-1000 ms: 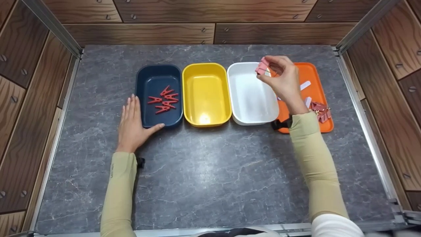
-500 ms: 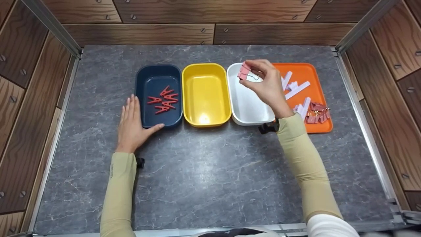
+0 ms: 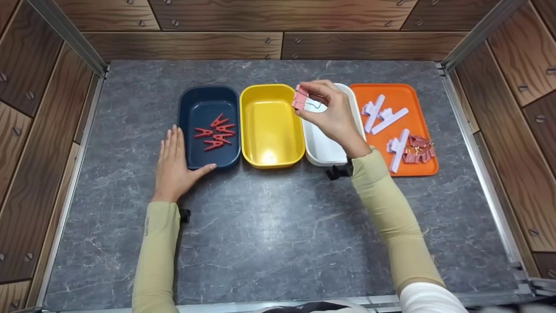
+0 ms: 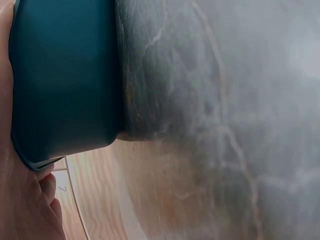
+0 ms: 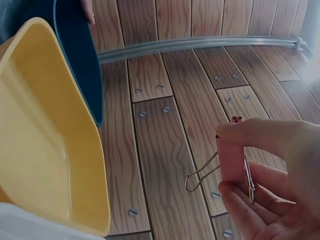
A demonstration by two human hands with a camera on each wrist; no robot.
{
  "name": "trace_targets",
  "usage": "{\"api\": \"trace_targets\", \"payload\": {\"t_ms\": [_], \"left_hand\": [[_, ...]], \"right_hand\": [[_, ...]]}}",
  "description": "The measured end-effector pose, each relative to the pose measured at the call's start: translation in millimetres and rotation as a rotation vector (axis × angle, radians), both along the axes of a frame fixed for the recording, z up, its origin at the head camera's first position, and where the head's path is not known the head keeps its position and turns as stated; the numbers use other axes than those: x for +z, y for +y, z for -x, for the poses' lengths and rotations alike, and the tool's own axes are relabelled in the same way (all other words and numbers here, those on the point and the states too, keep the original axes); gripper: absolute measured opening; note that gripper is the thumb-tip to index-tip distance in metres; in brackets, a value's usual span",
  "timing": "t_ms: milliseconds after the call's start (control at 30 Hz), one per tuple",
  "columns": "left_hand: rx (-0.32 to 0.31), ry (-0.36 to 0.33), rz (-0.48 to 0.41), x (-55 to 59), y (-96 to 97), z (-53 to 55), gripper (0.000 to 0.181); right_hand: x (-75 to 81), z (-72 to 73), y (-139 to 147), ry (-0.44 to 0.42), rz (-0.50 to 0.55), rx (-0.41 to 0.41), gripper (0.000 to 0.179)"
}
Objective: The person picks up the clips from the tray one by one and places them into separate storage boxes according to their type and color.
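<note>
The right hand point(image 3: 332, 112) has its grip pinching a pink binder clip point(image 3: 299, 97) between thumb and fingers, seen in the head view over the meeting rims of the yellow box point(image 3: 271, 134) and the white box point(image 3: 320, 147). The left hand point(image 3: 173, 168) has its grip spread, fingers along the blue box point(image 3: 196, 112), thumb at its near edge. Red pegs point(image 3: 223, 128) lie in the blue box, and the orange tray point(image 3: 402, 93) holds lilac clips point(image 3: 390, 121) and darker pink clips point(image 3: 411, 158)

I am working in a small booth: brown wood-print walls point(image 3: 182, 44) and straight silver metal bars point(image 3: 481, 170) are going around my grey marble-patterned table point(image 3: 269, 243).
</note>
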State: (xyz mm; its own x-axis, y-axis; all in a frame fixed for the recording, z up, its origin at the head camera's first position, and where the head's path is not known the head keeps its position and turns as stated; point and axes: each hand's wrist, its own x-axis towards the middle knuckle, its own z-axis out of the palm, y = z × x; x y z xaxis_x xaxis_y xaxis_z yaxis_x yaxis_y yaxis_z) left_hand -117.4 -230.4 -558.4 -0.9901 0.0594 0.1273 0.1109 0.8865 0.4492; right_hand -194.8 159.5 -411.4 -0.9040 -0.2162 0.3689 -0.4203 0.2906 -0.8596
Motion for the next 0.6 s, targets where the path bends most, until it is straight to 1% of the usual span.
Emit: {"api": "trace_targets", "payload": {"t_ms": [67, 100, 200, 333, 433, 500, 600], "left_hand": [[0.001, -0.005, 0.001, 0.1, 0.1, 0.2, 0.133], [0.002, -0.005, 0.002, 0.2, 0.1, 0.2, 0.133], [-0.002, 0.001, 0.0, -0.7, -0.1, 0.3, 0.133], [-0.001, 0.005, -0.008, -1.2, -0.5, 0.1, 0.133], [0.0, 0.006, -0.012, -1.2, -0.4, 0.2, 0.133], [0.001, 0.004, -0.013, -1.0, -0.2, 0.3, 0.133], [0.002, -0.001, -0.01, -0.7, -0.1, 0.6, 0.133]], "right_hand": [[-2.5, 0.7, -4.0, -0.011, 0.0, 0.019, 0.052], [-6.8, 3.3, -5.1, -0.021, -0.004, 0.025, 0.052], [-9.4, 3.3, -12.4, -0.039, -0.034, 0.04, 0.052], [-18.5, 6.3, -21.7, -0.027, -0.088, 0.061, 0.05], [-28.1, 8.7, -28.6, -0.016, -0.134, 0.08, 0.05], [-35.1, 9.8, -32.8, -0.023, -0.169, 0.101, 0.05], [-45.5, 10.9, -38.8, -0.057, -0.226, 0.139, 0.049]]}}
